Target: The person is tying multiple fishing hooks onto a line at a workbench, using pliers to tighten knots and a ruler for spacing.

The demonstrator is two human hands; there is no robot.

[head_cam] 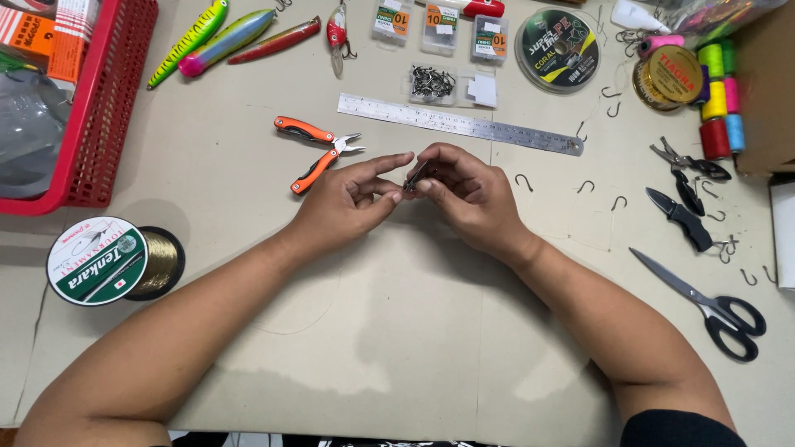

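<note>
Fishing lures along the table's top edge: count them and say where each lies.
4. Yellow-green lure leftmost by the red basket, then the green-pink lure, the slim red lure, and the small red-white lure. More may lie beyond the frame.

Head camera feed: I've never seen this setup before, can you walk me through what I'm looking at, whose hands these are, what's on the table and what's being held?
This single view comes from a camera on the person's head, looking down at their own bare hands over a cardboard-covered table. The left hand and right hand meet at the middle, fingers pinching a small dark metal piece, probably a fishing hook; it is too small to tell for sure. Just beyond lie orange-handled pliers and a steel ruler. A line spool sits left, black scissors right, loose hooks between. Fishing lures lie at the top, a red basket at the far left.
</note>
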